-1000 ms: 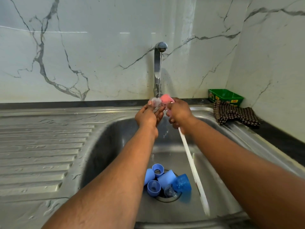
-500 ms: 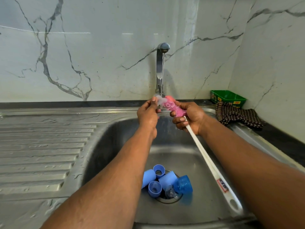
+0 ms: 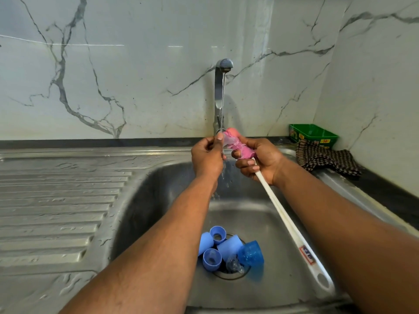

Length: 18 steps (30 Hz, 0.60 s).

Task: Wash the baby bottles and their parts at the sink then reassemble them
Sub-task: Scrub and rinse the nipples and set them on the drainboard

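Under the running tap (image 3: pixel 223 87), my left hand (image 3: pixel 207 158) pinches a small clear silicone teat (image 3: pixel 226 140). My right hand (image 3: pixel 260 163) grips a bottle brush with a pink sponge head (image 3: pixel 240 147) pushed against the teat; its long white handle (image 3: pixel 292 230) slants down to the lower right. At the bottom of the steel sink (image 3: pixel 156 200), around the drain, lie pale blue caps and rings (image 3: pixel 217 245), a darker translucent blue cap (image 3: pixel 251 253) and another clear teat (image 3: pixel 233 265).
A ribbed steel draining board (image 3: pixel 56 200) spreads to the left. At the back right stand a green tub (image 3: pixel 314 134) and a checked cloth (image 3: pixel 326 158) on the dark counter. Marble walls close the back and the right side.
The brush handle has swung further right and lower. More of the pink sponge shows beside the teat. Both hands stay under the water stream.
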{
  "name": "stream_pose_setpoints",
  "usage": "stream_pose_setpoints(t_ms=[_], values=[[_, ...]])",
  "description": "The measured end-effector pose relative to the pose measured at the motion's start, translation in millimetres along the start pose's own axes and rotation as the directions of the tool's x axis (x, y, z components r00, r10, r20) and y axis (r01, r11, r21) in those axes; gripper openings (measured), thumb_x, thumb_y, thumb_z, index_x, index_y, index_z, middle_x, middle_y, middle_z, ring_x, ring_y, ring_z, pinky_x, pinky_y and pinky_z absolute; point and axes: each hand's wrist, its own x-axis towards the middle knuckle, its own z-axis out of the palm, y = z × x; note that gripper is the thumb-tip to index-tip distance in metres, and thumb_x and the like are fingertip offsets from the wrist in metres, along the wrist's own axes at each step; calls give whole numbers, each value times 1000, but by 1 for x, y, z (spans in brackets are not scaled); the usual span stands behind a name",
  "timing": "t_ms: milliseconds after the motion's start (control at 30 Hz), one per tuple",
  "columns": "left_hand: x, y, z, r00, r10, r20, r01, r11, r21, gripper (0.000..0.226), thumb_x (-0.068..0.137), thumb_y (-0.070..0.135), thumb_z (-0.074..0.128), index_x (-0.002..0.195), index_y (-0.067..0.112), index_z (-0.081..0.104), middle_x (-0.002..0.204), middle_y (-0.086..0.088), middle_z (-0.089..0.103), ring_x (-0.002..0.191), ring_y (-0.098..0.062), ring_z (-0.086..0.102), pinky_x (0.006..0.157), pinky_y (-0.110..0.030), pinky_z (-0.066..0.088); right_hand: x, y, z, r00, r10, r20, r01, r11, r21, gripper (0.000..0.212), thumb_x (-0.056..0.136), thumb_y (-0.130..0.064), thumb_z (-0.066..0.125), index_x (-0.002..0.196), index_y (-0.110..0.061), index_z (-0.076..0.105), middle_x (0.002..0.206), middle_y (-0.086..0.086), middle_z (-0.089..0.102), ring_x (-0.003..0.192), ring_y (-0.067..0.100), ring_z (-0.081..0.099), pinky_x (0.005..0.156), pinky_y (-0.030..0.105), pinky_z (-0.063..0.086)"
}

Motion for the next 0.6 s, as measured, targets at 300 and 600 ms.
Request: stream_pose_setpoints(t_ms=[300, 600], values=[[6, -5, -6, 968, -96, -231, 84, 995, -61, 15, 95, 29, 65, 85, 17, 66, 77, 0, 67, 63, -16, 61, 49, -22, 44, 1, 3, 8, 951, -271, -148, 238, 949, -205, 17, 103, -24, 44, 105, -11, 55, 64, 3, 46, 35, 7, 27, 33, 16, 17], [-3, 6, -1, 965, -248, -81, 233, 959, -162, 13, 97, 15, 59, 88, 15, 67, 76, 0, 66, 59, -9, 52, 45, -17, 37, 3, 23, 12, 684, -719, 120, 165, -7, -986, 45, 102, -40, 48, 147, -43, 41, 120, 3, 65, 110, 25, 61, 88, 40, 53]])
